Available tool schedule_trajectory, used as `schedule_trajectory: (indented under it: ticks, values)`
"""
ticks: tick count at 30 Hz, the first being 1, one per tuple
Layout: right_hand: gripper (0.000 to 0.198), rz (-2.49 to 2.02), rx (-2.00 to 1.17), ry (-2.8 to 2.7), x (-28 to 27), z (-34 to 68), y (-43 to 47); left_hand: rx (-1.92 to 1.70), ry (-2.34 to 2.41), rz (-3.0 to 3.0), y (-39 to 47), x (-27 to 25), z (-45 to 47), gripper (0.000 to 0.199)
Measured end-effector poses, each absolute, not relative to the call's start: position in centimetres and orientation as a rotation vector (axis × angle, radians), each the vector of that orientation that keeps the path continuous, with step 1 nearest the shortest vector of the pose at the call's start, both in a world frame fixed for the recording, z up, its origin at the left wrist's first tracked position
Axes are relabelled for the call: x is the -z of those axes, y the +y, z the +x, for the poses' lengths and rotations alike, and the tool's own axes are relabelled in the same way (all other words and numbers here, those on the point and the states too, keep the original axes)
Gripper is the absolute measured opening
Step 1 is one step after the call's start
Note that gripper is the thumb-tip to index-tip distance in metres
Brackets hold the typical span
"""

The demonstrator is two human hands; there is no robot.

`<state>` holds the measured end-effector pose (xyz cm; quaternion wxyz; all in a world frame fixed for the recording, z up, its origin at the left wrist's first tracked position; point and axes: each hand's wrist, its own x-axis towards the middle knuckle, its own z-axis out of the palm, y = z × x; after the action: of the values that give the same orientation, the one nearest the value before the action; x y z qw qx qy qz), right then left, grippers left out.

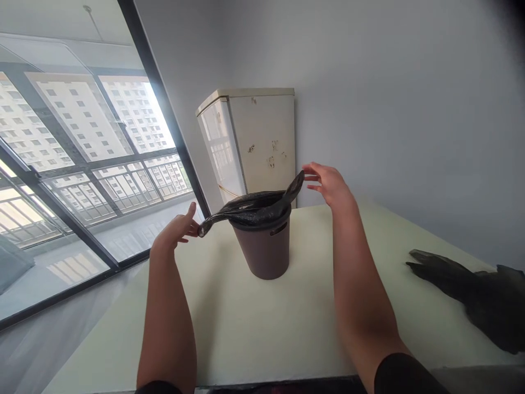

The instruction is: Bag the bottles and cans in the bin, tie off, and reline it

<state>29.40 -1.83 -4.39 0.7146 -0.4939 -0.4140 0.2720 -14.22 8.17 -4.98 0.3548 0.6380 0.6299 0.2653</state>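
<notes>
A purplish-brown bin [262, 249] stands upright on the pale table. Its mouth is lined with a black plastic bag [262, 210], folded over the rim, with two handle ends reaching out sideways. At the left handle end is my left hand [176, 230], thumb raised and fingers spread, its fingertips touching the plastic. My right hand [330, 183] is beside the raised right handle end, fingers apart and fingertips against it. Neither hand appears closed around the plastic. An oval grip hole shows below the bin's rim. The bin's inside is mostly hidden by the bag.
More black plastic bags [471, 295] lie crumpled at the table's right. The pale table [262, 328] ends at a front edge near me. Behind it stands an old white fridge [266, 142] with worn patches. A dark-framed glass door [115, 164] is on the left.
</notes>
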Motion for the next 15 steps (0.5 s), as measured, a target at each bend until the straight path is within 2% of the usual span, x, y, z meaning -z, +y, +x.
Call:
schedule_trajectory:
  ticks: [4, 8, 11, 15]
  values:
    - [0.058, -1.509, -0.664, -1.179, 5.3, 32.3, -3.7, -0.221, 1.265, 1.716, 5.9, 4.5, -14.4, 0.070]
    - [0.056, -1.882, -0.869, -1.577, 6.0, 33.7, -4.5, 0.009, 0.905, 1.841, 3.8, 3.7, -12.8, 0.061]
    - [0.056, -1.777, -0.893, -1.729, 6.2, 33.3, -4.0, 0.050, 0.732, 1.875, 3.0, 3.3, -11.3, 0.057]
    - [0.049, -1.433, -0.960, -1.797, 6.6, 31.5, -2.5, -0.148, 0.831, 1.816, 3.7, 4.2, -10.0, 0.052]
